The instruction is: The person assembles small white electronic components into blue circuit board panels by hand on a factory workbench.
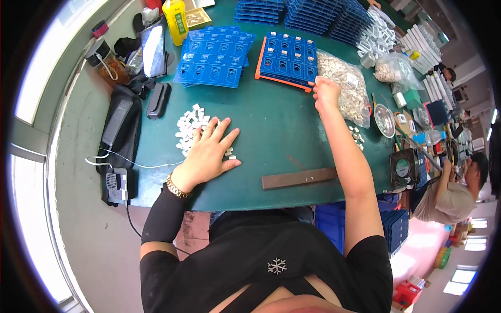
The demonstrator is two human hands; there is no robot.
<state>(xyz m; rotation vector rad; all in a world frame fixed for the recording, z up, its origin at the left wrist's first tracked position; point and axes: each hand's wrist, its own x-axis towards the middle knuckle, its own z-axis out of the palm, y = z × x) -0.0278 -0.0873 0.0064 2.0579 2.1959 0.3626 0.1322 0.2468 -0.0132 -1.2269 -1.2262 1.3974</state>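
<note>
White connectors (190, 124) are partly covered by the spread left hand (206, 151) at 8 o'clock on the worktop (271, 130). At the blue board panel (288, 58), 1 o'clock, the right hand (327, 94) is curled, its grip unclear; light contact is best kept, lest the panel be jolted.

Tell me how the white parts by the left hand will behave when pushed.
The white parts will likely scatter rather than move as one, since they lie loose in a heap. They look blocky, so each should slide more than roll. Being small beside the left hand, each is probably light.
</note>
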